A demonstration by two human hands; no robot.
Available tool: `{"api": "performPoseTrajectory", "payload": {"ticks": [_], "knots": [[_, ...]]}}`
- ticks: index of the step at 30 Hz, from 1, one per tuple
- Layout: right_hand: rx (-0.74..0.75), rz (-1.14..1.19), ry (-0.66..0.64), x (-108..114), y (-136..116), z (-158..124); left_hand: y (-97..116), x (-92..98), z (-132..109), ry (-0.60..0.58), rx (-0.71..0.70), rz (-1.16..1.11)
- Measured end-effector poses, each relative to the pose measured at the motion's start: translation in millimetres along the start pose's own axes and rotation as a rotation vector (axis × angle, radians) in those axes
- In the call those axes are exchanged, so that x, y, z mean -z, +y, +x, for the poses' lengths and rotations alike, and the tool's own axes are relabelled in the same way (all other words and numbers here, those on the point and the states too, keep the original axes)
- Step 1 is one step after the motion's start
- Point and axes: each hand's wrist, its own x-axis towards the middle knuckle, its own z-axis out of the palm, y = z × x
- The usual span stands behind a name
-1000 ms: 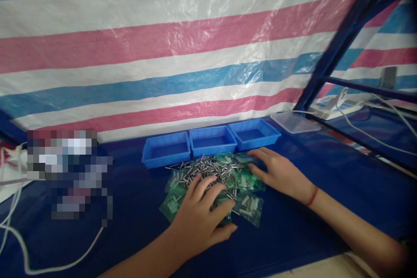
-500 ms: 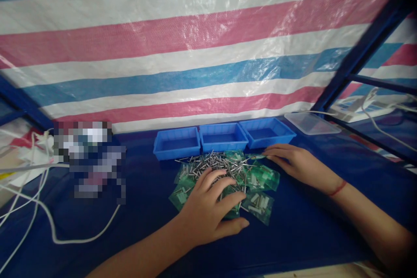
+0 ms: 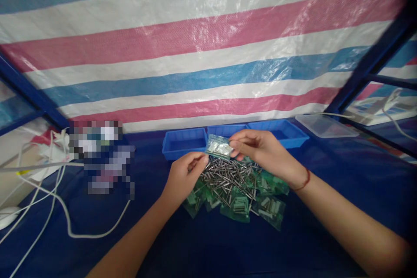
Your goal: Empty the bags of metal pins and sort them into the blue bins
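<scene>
A small clear plastic bag (image 3: 219,147) with light pieces inside is held up above the pile, in front of the middle blue bin. My right hand (image 3: 260,150) pinches its right end between thumb and fingers. At the bag's lower left corner my left hand (image 3: 187,173) is closed, thumb and fingertips pressed together on the edge. Beneath lies a heap of thin metal pins (image 3: 226,178). Around the heap are several greenish plastic bags, among them one bag (image 3: 237,208) at the front and another bag (image 3: 269,210) to its right, with pale and metal pieces in them.
Three blue bins stand in a row behind the heap: a left bin (image 3: 185,143), a middle bin (image 3: 224,129) and a right bin (image 3: 283,134). A clear lid (image 3: 325,126) lies at the back right. White cables (image 3: 70,226) run over the blue table at left. A striped sheet hangs behind.
My right hand has lifted a bag from the pile's right side and moved left with it. My left hand has gone from spread over the pile to closed at the bag's corner.
</scene>
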Motion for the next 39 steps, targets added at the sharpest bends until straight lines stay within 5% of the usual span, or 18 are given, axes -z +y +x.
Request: {"api": "performPoseTrajectory", "payload": {"ticks": [6,14,24,39], "knots": [[-0.103,0.137,-0.037,-18,17,2,-8,4.2,1,0.076,0.141,-0.111],[-0.193,0.255,-0.033,-18,22,-6,-2,2.9,1,-0.038,0.204,-0.142],[0.015,0.035,0.055,-17,23,-13,-3,-2.4,-2,0.013,0.137,-0.171],[0.060,0.162,0.106,-24,20,-17,-2,-6.6,-4,0.129,0.149,-0.299]]}}
